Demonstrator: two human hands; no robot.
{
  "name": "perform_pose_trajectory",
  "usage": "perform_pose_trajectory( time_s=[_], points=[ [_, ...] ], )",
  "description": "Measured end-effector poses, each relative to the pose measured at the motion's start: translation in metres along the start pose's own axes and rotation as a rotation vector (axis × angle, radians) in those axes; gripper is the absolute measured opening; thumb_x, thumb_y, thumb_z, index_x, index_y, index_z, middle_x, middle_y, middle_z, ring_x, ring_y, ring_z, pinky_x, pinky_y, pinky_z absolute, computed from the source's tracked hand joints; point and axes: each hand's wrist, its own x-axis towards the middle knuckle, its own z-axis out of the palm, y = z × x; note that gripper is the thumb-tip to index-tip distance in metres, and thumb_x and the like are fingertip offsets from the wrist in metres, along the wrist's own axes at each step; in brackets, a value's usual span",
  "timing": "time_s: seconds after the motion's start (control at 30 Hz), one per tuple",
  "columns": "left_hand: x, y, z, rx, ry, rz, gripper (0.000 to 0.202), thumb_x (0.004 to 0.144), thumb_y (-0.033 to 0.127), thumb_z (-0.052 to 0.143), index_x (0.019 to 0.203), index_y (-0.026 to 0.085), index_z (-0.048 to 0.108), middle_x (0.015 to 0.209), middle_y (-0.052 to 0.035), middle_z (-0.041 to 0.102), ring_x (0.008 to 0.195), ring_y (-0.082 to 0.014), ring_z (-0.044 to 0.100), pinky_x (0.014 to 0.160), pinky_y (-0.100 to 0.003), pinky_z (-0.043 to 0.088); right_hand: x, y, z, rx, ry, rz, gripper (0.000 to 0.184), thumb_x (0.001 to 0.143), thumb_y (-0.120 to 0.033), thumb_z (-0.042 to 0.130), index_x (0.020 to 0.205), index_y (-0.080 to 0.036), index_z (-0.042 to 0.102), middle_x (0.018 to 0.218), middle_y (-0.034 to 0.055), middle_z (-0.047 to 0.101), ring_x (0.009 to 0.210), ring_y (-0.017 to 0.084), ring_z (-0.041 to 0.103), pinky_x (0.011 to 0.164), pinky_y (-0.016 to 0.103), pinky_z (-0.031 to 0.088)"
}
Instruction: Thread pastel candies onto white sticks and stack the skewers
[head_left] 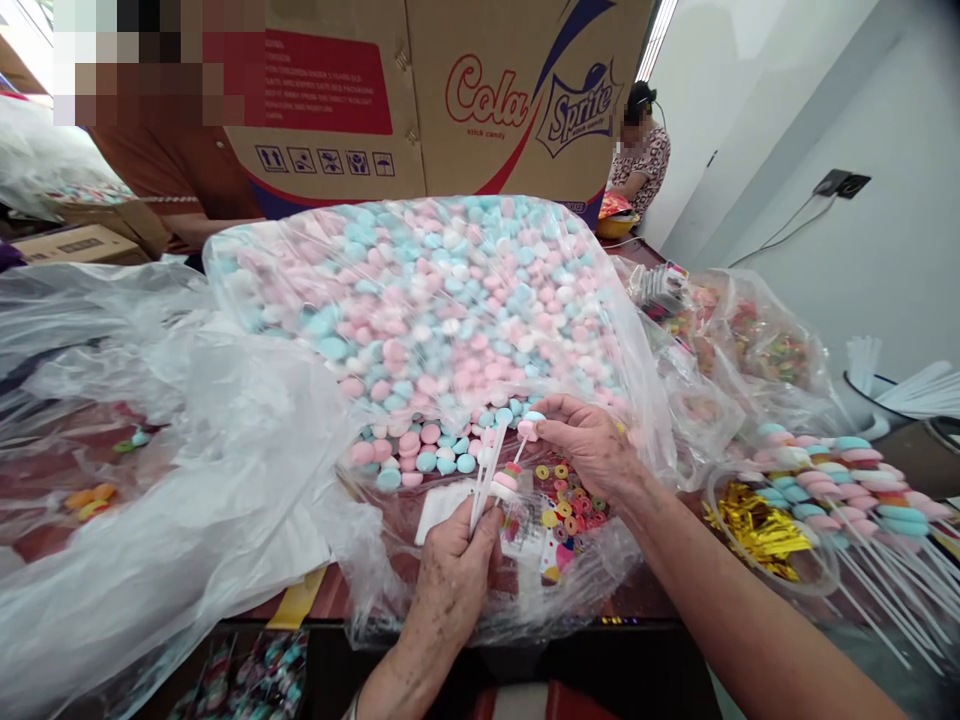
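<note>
My left hand (pixel 454 572) is closed round a few thin white sticks (pixel 486 478), one bearing small candies partway up. My right hand (pixel 589 445) pinches a pink round candy (pixel 528 429) at the tip of a stick. Both hands work over a small open bag of coloured ring candies (pixel 568 505). Just behind them lies a large clear bag of pink, blue and white round candies (pixel 442 320), open at its near edge.
Crumpled clear plastic (pixel 172 470) covers the left. Finished candy sticks (pixel 847 490) and a bowl of gold twist ties (pixel 757 525) lie at the right. A cardboard carton (pixel 442 90) stands behind. One person stands at far left, another sits at the back.
</note>
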Motion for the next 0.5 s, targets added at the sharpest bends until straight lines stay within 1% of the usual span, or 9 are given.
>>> perform_pose_trajectory(
  time_s=[0.17,0.23,0.3,0.4,0.5],
  points=[
    [0.001,-0.003,0.000,0.007,0.005,-0.003,0.035,0.087,0.045,0.054,0.062,0.021,0.056,0.047,0.0067,0.039,0.047,-0.0131,0.035,0.050,-0.025,0.027,-0.003,0.006,-0.001,-0.104,-0.053,-0.048,0.028,0.069,-0.033,0.084,0.093,-0.021,0.074,0.083,0.0000,0.076,0.070,0.015,0.071,0.068,0.029,0.058],
    [0.000,-0.003,0.001,0.014,0.010,-0.013,0.035,0.088,0.045,0.053,0.063,0.022,0.055,0.047,0.0069,0.039,0.047,-0.0131,0.034,0.050,-0.025,0.027,-0.004,0.009,-0.001,-0.177,-0.074,-0.100,0.027,0.074,-0.036,0.080,0.097,-0.023,0.075,0.088,0.0002,0.076,0.076,0.016,0.071,0.073,0.030,0.059],
    [0.000,-0.002,0.001,0.024,0.021,-0.014,0.034,0.087,0.046,0.052,0.063,0.022,0.055,0.048,0.0065,0.040,0.048,-0.0135,0.035,0.050,-0.025,0.027,-0.005,0.011,-0.002,-0.333,-0.086,-0.194,0.026,0.079,-0.037,0.075,0.102,-0.024,0.075,0.093,0.0004,0.076,0.083,0.017,0.071,0.078,0.031,0.058],
    [0.001,0.001,0.001,0.029,0.032,0.005,0.034,0.087,0.046,0.051,0.065,0.021,0.054,0.050,0.0051,0.044,0.051,-0.0146,0.040,0.053,-0.026,0.029,-0.007,0.012,-0.003,-0.608,-0.096,-0.335,0.024,0.086,-0.033,0.066,0.106,-0.025,0.076,0.097,0.0004,0.077,0.091,0.019,0.072,0.085,0.033,0.056],
    [0.002,0.000,0.001,0.035,0.036,0.017,0.034,0.088,0.047,0.050,0.065,0.021,0.054,0.051,0.0046,0.045,0.053,-0.0152,0.041,0.054,-0.026,0.031,-0.013,0.014,-0.001,-0.742,-0.091,-0.416,0.026,0.089,-0.030,0.060,0.109,-0.027,0.076,0.104,0.0011,0.078,0.096,0.021,0.073,0.090,0.035,0.056]
  ],
)
